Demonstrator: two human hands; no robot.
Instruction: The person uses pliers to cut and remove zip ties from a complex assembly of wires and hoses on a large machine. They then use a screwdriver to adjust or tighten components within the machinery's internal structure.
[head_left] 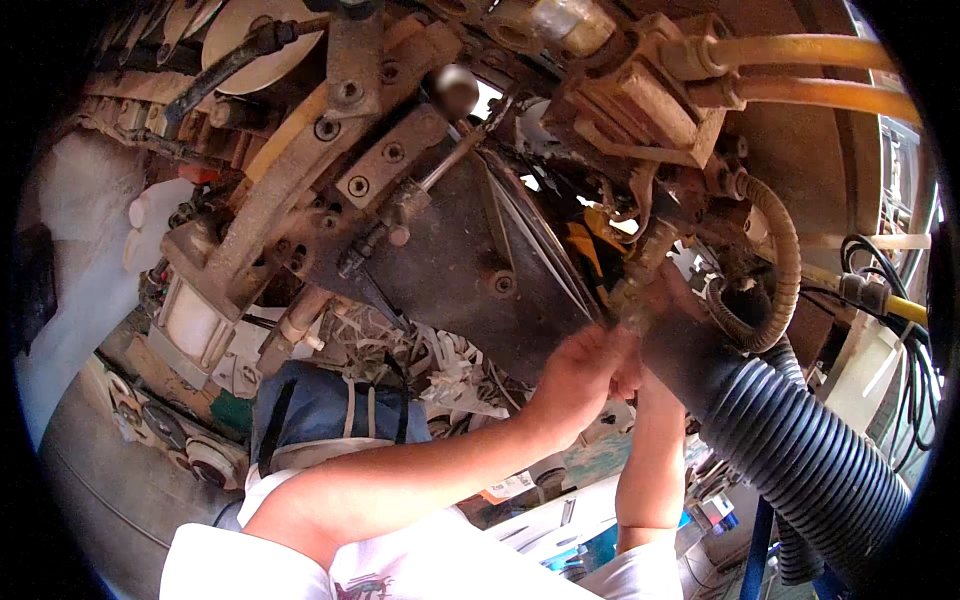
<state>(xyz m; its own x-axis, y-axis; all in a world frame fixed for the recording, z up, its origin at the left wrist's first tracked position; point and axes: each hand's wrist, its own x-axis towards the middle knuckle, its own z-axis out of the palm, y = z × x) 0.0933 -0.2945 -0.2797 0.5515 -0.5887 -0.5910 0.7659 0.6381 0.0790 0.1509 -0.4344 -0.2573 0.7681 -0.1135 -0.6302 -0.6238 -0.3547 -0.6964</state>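
The left hand (590, 368) has its fingers curled inward at the lower end of a dusty metal fitting (643, 278), between a dark plate (450, 250) and a black ribbed hose (800, 455); its grip is unclear. The right hand (682, 292), partly hidden beside the fitting, is too blurred to tell how far its fingers open.

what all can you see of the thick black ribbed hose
The hose looks like flexible plastic, closely ribbed, slightly glossy, with a smoother dark section at its upper end. It slants from beside the person's left hand down to the picture's lower right. The right forearm rises near its upper end; contact there is unclear.
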